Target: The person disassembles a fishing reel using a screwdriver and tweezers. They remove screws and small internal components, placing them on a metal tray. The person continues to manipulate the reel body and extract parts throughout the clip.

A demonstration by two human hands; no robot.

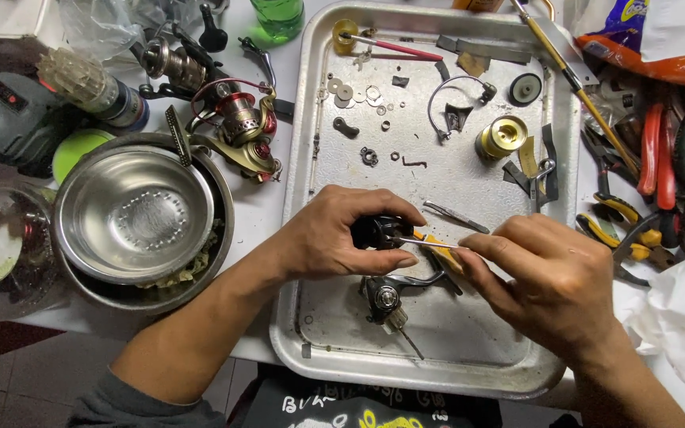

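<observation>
My left hand (342, 238) grips a black fishing-reel body (376, 231) over a metal tray (311, 158). My right hand (552, 277) holds a thin metal tool (430, 243) whose tip touches the reel body. The reel's handle arm and knob (384, 299) hang below my hands. Loose parts lie on the tray's far half: washers (350, 93), a gold spool (503, 136), a wire bail (457, 95), a black cap (525, 89), tweezers (455, 215).
Left of the tray stand stacked steel bowls (140, 218), a red-and-gold spinning reel (239, 127), another reel (172, 63) and a green bottle (277, 17). Pliers and cutters (660, 166) crowd the right side beside white tissue (675, 325). A long-handled tool (572, 79) crosses the tray's corner.
</observation>
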